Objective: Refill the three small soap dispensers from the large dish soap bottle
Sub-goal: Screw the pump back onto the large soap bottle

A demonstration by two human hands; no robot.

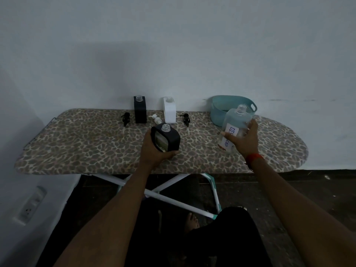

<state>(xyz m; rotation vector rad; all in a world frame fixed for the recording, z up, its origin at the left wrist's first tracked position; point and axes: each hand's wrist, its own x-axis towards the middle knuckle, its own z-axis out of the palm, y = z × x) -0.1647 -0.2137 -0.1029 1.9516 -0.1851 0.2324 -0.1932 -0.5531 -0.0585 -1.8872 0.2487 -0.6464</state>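
Both grips are full: left hand (152, 151) wraps the black dispenser (170, 140), tilted on the ironing board (86, 147); right hand (244, 141) clamps the big soap bottle (237, 118) mid-body. I'd guess smooth plastic, slippery, light; hold below the shoulder.

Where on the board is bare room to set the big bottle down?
Bare cover lies left of the left black pump and on the ironing board's right tip past the teal basket. Crowded: the back row between pump and basket.
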